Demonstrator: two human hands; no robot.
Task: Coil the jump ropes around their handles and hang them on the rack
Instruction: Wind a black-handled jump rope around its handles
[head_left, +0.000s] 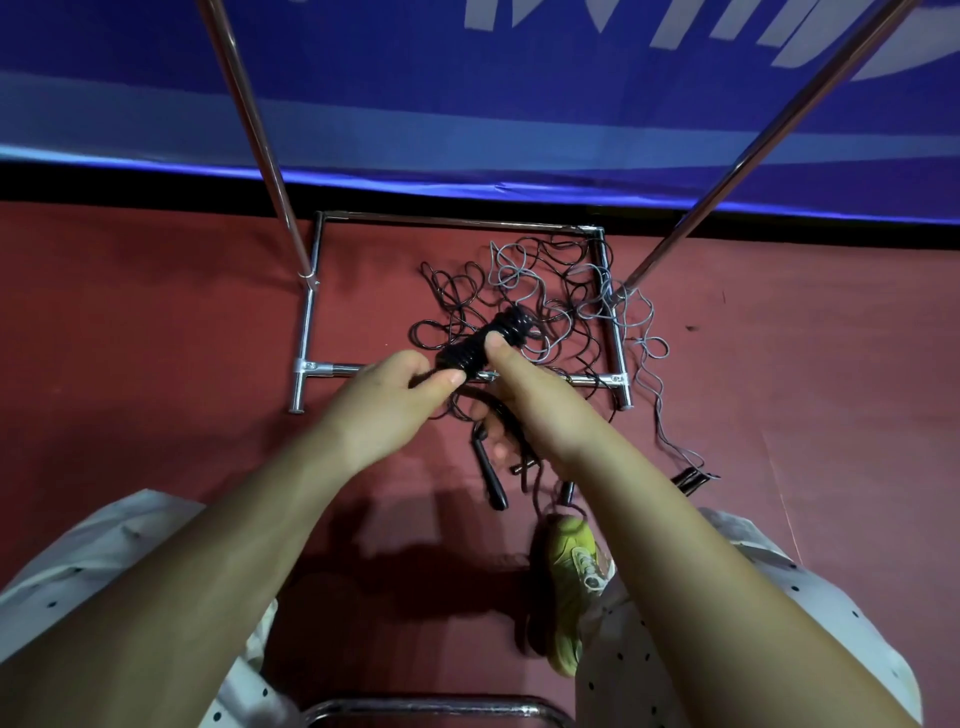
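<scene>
I see the black jump rope coiled tight round its handles (485, 340) held up over the near bar of the chrome tube rack base (332, 370). Left hand (395, 395) pinches the bundle's near end, thumb on top. Right hand (524, 400) grips its far side, thumb pressing the coils. Below, loose black and grey ropes (545, 291) lie tangled on the red floor (156, 312), spare black handles (491, 478) beside a yellow-green shoe (569, 571).

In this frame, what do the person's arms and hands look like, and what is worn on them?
Both forearms are bare; the left hand and right hand have no gloves, rings or watch in view. Short white sleeves with small dark dots end above the elbows.
</scene>
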